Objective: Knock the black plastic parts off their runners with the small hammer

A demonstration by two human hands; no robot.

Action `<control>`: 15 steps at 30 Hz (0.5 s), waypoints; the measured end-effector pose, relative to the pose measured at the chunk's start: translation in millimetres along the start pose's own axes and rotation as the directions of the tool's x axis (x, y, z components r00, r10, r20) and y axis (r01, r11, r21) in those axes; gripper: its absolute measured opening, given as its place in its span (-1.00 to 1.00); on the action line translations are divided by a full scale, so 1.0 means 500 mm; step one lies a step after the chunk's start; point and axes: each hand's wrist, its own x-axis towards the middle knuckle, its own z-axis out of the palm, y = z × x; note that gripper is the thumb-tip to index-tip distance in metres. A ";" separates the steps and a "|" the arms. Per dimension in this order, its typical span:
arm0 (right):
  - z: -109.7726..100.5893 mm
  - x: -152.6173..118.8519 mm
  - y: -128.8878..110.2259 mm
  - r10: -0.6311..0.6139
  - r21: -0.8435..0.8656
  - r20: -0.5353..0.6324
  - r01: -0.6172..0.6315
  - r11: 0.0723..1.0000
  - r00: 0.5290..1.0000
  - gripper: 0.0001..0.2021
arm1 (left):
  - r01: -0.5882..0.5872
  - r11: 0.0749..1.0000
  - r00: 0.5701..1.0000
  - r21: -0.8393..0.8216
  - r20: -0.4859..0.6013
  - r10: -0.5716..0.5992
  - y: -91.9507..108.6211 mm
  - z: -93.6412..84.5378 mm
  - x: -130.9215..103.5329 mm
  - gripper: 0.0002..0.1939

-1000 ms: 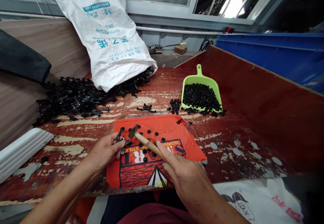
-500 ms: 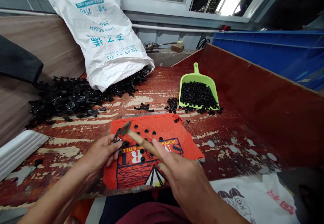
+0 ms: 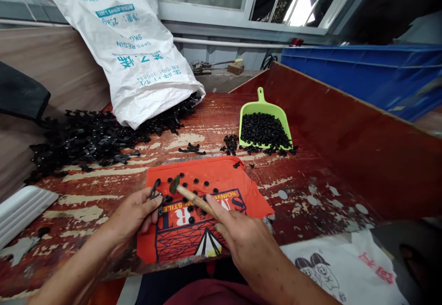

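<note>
My left hand (image 3: pixel 140 210) is closed, pinching a black plastic piece (image 3: pixel 155 189) with rounded ends at the upper left of the orange cloth (image 3: pixel 172 246). In my right hand (image 3: pixel 247 243) is a hammer (image 3: pixel 195 199), gripped by its wooden handle. Its dark metal head hangs just right of the pinched piece, apart from it. Several small black round parts (image 3: pixel 191 220) are spread on the cloth between and beyond my hands. Whether the hammer head touches the cloth I cannot tell.
A white sack (image 3: pixel 148 61) lies open over a heap of black plastic pieces (image 3: pixel 86 135) at the left. Beyond the cloth is a green dustpan (image 3: pixel 261 107) of small black parts. A red board (image 3: pixel 328 135) walls the right side, with a blue crate (image 3: pixel 345 68) behind.
The hammer head has moved a little to the right, away from the piece in my left hand, and is turned more edge-on. My view has shifted slightly.
</note>
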 end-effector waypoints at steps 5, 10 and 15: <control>-0.071 0.002 0.047 0.128 0.146 -0.152 -0.106 0.984 0.980 -0.51 | 0.033 0.985 0.997 -0.171 0.080 -0.019 -0.014 -0.015 -0.001 -0.57; -0.070 0.010 0.169 0.357 -0.064 -0.136 -0.368 0.928 0.924 -0.61 | 0.121 0.891 0.990 -0.437 0.120 -0.076 -0.020 -0.024 -0.028 -0.68; -0.036 0.014 0.226 0.321 -0.258 -0.174 -0.358 0.897 0.931 -0.74 | 0.174 0.751 0.982 -0.637 0.053 -0.183 -0.013 -0.016 -0.072 -0.64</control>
